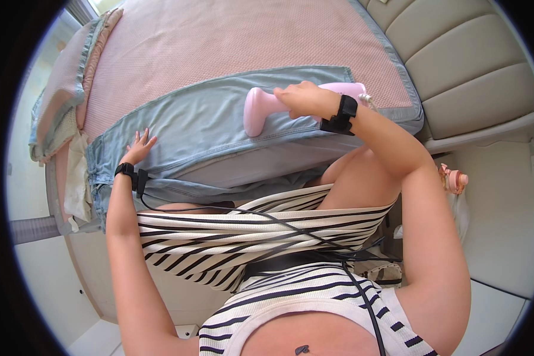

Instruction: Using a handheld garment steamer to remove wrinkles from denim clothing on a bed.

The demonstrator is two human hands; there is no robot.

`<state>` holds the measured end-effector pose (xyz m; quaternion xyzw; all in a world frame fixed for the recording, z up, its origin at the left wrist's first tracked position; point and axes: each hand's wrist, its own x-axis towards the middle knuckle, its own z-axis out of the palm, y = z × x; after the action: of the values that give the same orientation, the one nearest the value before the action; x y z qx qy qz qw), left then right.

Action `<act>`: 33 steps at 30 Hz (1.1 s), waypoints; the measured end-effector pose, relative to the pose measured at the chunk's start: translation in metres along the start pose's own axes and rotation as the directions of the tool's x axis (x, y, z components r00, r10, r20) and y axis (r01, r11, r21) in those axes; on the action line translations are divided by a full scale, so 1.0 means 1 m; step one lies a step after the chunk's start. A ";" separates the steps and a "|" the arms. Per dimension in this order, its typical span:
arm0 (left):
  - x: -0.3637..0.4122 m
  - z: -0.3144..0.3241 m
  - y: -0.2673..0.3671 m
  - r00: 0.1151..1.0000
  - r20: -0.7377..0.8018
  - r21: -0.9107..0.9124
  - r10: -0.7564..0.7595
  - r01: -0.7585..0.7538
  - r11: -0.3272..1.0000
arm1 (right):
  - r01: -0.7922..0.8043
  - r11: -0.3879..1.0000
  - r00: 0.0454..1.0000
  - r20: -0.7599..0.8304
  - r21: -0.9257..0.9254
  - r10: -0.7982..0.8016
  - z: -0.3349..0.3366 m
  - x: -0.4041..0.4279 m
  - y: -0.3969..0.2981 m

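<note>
Light blue denim trousers (196,120) lie stretched sideways over the near edge of a bed, waistband at the left and a leg hem at the upper right. My right hand (309,100) grips the handle of a pink handheld garment steamer (254,111), whose broad head is over the upper trouser leg; I cannot tell whether it touches the cloth. A white cord (368,100) leaves its back end. My left hand (141,147) rests flat on the denim near the waistband, fingers spread. The other trouser leg (196,189) hangs partly in shade toward my lap.
A pink quilted bed cover (231,40) spreads beyond the trousers. Folded bedding (66,89) is at the left, a padded beige headboard (463,66) at the right. A pink-capped bottle (455,179) stands beyond my right elbow. Black cables (289,229) run across my lap from the wrist straps.
</note>
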<state>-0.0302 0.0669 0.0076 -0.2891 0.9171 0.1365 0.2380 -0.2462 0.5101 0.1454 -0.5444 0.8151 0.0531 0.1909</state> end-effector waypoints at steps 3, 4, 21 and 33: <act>0.009 0.004 0.002 0.999 0.000 0.031 -0.046 0.046 0.998 | -0.107 0.986 0.993 0.068 0.127 0.099 -0.001 -0.002 0.007; 0.011 0.005 0.003 0.997 -0.013 0.049 -0.079 0.080 0.996 | -0.080 0.995 0.996 0.055 0.054 0.077 0.000 -0.003 0.012; 0.026 0.018 0.062 0.990 -0.138 0.070 -0.036 0.046 0.997 | -0.079 0.994 0.994 0.074 -0.074 0.084 0.002 -0.017 0.030; 0.048 0.039 0.062 0.928 -0.223 0.154 0.298 -0.269 0.951 | -0.070 0.994 0.994 0.082 -0.084 0.077 0.004 -0.031 0.044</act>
<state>-0.0877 0.1083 -0.0430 -0.1529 0.9781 0.0771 0.1182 -0.2752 0.5559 0.1478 -0.5186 0.8228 0.1162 0.2012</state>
